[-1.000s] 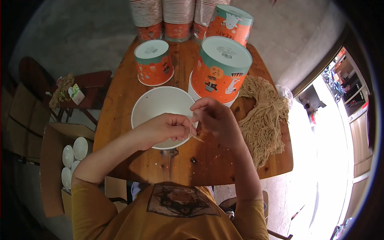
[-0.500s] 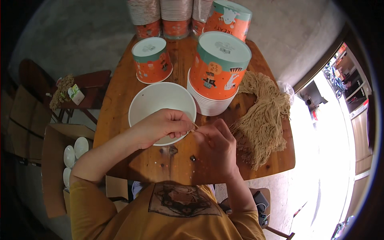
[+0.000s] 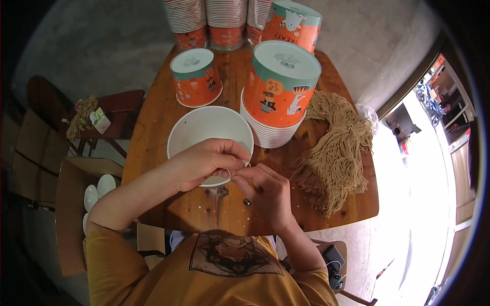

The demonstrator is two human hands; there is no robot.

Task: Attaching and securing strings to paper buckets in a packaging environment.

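Observation:
An open paper bucket [image 3: 204, 127], white inside, stands near me on the wooden table. At its near right rim my left hand [image 3: 212, 159] pinches a short piece of thin, pale cord [image 3: 247, 163] between thumb and finger. Facing it, my right hand [image 3: 263, 188] is closed, its thumb and fingertips meeting the same cord. The fingers mostly cover the cord, so whether it is looped or knotted I cannot tell. Right of the bucket, a stack of upturned orange and green buckets [image 3: 280, 94] stands close by. A large bundle of tan cords [image 3: 342, 153] lies at the table's right side.
A smaller upturned orange bucket [image 3: 198, 84] sits behind the open one. Wrapped stacks of buckets [image 3: 224, 25] line the table's far end. Down left is a cardboard box [image 3: 71, 214] holding white cups [image 3: 106, 184]. A dark red bench [image 3: 122, 109] stands at the left.
My right hand has turned and come in closer to the left, its fingertips now beside the left thumb. My left hand stays by the bucket's rim. The whole view has shifted slightly.

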